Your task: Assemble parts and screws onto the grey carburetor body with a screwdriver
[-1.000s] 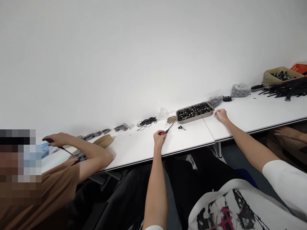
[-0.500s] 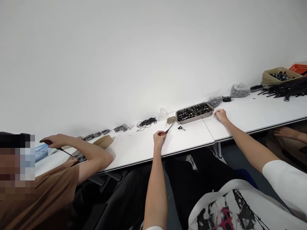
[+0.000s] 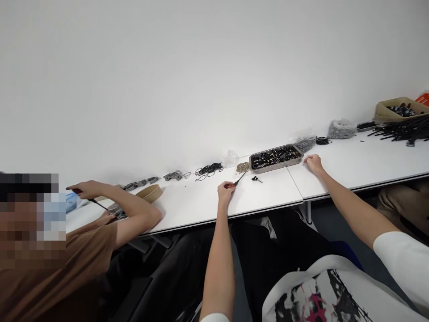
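Note:
My left hand (image 3: 225, 193) rests on the white table (image 3: 201, 203), closed around a small red-handled screwdriver (image 3: 237, 181) whose dark shaft points toward a small black part (image 3: 256, 179) lying loose on the table. My right hand (image 3: 313, 163) lies on the table with fingers curled, holding nothing, just right of a grey tray (image 3: 275, 158) filled with black and brass parts. A small heap of brass pieces (image 3: 242, 167) sits to the left of the tray.
A co-worker in a brown shirt at left holds a red-handled screwdriver (image 3: 89, 198) over grey parts beside a brown bowl (image 3: 150, 193). Black rubber rings (image 3: 208, 170), grey brackets (image 3: 174, 175), plastic bags (image 3: 341, 129), black rods (image 3: 398, 128) and a beige bin (image 3: 400, 110) line the wall.
The view has shifted slightly, so everything sits a little further right and lower. My hands have stayed where they were on the table. The co-worker's hand with the screwdriver moved a little.

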`<action>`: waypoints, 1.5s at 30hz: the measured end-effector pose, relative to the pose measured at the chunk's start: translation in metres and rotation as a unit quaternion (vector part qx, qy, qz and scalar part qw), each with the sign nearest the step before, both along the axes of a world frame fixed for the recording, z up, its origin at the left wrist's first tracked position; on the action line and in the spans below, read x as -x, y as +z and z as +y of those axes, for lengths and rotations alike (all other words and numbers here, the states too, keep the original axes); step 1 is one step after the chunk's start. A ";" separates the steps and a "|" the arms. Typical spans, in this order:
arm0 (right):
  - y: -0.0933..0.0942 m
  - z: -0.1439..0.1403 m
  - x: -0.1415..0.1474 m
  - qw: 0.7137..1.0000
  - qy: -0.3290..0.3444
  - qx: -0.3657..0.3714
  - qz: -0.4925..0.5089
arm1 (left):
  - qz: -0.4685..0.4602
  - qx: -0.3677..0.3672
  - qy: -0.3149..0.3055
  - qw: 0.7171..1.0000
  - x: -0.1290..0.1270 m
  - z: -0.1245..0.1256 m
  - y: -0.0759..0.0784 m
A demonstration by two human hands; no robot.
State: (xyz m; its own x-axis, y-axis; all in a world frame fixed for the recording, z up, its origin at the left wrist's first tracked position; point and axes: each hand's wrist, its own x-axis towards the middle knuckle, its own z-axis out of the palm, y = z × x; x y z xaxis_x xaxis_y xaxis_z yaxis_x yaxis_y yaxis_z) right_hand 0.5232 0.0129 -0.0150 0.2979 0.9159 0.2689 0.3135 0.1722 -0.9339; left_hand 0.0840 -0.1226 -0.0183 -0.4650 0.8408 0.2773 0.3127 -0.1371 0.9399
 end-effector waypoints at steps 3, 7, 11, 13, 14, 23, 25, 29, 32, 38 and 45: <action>0.000 -0.001 0.000 1.000 0.001 -0.001 0.001 | 0.001 -0.002 -0.001 1.000 -0.001 -0.001 0.000; 0.001 -0.002 0.000 1.000 0.001 -0.003 0.000 | 0.000 -0.005 -0.002 1.000 -0.001 -0.002 0.001; 0.001 -0.003 0.000 1.000 0.005 -0.002 0.000 | -0.003 -0.001 -0.005 1.000 -0.001 -0.002 0.002; 0.002 -0.003 0.000 1.000 0.007 -0.002 0.000 | -0.004 0.000 -0.006 1.000 -0.001 -0.002 0.002; 0.002 -0.003 0.000 1.000 0.007 -0.003 0.001 | -0.005 0.000 -0.006 1.000 -0.001 -0.002 0.003; 0.001 -0.001 0.000 1.000 0.009 0.000 0.004 | -0.005 -0.005 -0.004 1.000 -0.001 -0.001 0.002; 0.001 -0.001 -0.001 1.000 0.010 0.001 0.004 | -0.005 -0.006 -0.005 1.000 -0.001 -0.001 0.001; 0.001 -0.002 -0.002 1.000 0.009 0.000 0.004 | -0.004 -0.009 -0.005 1.000 0.000 0.000 0.000; 0.001 -0.002 -0.001 1.000 0.007 -0.004 0.004 | -0.004 -0.011 -0.007 1.000 -0.001 0.000 0.000; 0.003 -0.001 -0.002 1.000 0.011 -0.004 0.002 | -0.006 -0.014 -0.007 1.000 -0.001 0.002 0.001; 0.002 0.001 -0.003 1.000 0.010 0.004 -0.007 | -0.008 -0.012 -0.002 1.000 0.001 0.005 -0.002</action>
State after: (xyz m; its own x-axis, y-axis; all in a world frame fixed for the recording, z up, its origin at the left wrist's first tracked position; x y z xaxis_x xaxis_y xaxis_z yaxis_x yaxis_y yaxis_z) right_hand 0.5261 0.0142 -0.0132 0.2764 0.9234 0.2663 0.3229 0.1717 -0.9307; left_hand 0.0827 -0.1180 -0.0202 -0.4662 0.8359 0.2897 0.2966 -0.1609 0.9414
